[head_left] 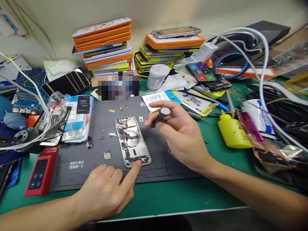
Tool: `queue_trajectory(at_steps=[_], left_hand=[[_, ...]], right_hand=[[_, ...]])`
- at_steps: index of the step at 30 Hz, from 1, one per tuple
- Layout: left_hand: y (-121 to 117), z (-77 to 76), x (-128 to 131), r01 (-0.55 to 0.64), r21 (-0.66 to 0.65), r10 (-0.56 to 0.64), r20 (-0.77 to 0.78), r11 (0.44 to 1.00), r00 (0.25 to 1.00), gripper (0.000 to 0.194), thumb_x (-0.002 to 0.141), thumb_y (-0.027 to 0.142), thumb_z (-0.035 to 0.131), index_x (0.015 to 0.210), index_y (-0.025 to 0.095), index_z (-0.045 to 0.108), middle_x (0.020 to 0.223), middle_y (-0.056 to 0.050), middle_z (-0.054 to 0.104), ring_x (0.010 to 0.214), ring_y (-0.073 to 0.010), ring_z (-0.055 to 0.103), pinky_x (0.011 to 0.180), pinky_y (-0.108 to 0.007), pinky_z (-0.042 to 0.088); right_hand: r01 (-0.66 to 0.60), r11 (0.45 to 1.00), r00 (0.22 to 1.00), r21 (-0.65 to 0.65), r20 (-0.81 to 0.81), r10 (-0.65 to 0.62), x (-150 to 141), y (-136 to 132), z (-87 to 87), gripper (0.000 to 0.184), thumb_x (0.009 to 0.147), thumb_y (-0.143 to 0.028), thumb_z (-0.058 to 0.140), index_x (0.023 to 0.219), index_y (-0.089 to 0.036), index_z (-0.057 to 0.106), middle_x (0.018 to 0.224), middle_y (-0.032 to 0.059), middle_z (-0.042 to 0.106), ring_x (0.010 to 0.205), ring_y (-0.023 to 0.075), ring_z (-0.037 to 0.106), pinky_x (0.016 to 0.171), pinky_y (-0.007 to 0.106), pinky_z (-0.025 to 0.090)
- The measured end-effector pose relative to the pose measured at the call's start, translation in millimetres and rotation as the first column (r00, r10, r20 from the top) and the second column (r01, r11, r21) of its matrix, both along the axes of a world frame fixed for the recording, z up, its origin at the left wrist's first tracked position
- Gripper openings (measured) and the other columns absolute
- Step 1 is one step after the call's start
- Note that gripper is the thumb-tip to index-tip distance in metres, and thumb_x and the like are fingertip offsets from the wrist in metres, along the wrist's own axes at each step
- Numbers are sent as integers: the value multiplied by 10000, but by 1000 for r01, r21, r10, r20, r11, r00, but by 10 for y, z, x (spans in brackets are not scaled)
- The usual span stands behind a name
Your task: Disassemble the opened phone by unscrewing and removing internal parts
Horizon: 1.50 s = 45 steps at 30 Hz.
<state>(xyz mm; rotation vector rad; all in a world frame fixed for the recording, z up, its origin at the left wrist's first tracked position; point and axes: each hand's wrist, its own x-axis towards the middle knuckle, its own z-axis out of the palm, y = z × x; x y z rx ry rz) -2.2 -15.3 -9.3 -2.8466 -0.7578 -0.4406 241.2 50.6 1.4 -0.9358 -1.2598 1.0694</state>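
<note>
An opened smartphone housing (132,141) lies on the dark grey work mat (79,175), its circuit boards, flex parts and round coil exposed. My left hand (108,189) has its index finger stretched out, the tip touching the phone's lower right end; its other fingers are curled and I see nothing in them. To the right of the phone, my right hand (183,134) grips a small dark screwdriver (158,119) with a grey round cap. The screwdriver's tip is not clear to see. Left of the phone are a metal bracket (107,156) and a small module (89,142).
A SIM tray (141,119) lies beyond the phone. Stacked orange boxes (102,35) and a white tub (157,77) stand at the back. A yellow bottle (233,131) and loose white cables (263,70) crowd the right. At left are a red control unit (40,173) and a blue blower (15,120).
</note>
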Motion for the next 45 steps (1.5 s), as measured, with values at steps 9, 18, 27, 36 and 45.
queue_trajectory(at_steps=[9, 18, 27, 36, 45], left_hand=[[20, 21, 18, -1, -4, 1, 8, 1000, 1000, 441, 1040, 191, 546, 1445, 67, 669, 618, 43, 535, 494, -170, 521, 456, -355, 370], [-19, 18, 33, 14, 110, -9, -53, 994, 999, 488, 1019, 254, 611, 1451, 38, 683, 605, 46, 502, 485, -162, 492, 463, -349, 325], [-40, 27, 40, 13, 154, -4, -61, 988, 998, 489, 1038, 276, 615, 1456, 30, 682, 600, 47, 487, 485, -149, 470, 472, -344, 292], [-21, 26, 32, 17, 124, -9, -64, 992, 998, 486, 1046, 266, 596, 1470, 38, 670, 612, 42, 497, 493, -165, 493, 476, -361, 321], [-18, 20, 22, 25, 142, -17, -60, 990, 998, 492, 1030, 243, 614, 1471, 31, 664, 606, 46, 489, 487, -167, 487, 488, -367, 299]], right_hand=[[67, 983, 980, 173, 174, -98, 35, -77, 151, 489, 1003, -162, 710, 1449, -333, 605, 1014, 27, 782, 991, 241, 771, 978, 455, 655], [24, 988, 961, 151, 270, -64, 25, -60, 28, 455, 1027, -176, 686, 1447, -336, 616, 1118, 52, 745, 1000, 254, 757, 984, 498, 633], [-12, 987, 954, 162, 297, -37, 11, -55, -50, 524, 1058, -228, 664, 1532, -385, 506, 1164, 48, 714, 1002, 252, 733, 1028, 514, 603], [-9, 984, 922, 175, 383, -60, 5, -49, -70, 504, 1062, -245, 646, 1529, -375, 509, 1143, 53, 708, 1035, 280, 741, 1054, 537, 571], [-34, 986, 916, 165, 399, -36, 7, -14, -39, 418, 1068, -219, 607, 1474, -295, 545, 1102, 67, 733, 1039, 259, 731, 1050, 501, 585]])
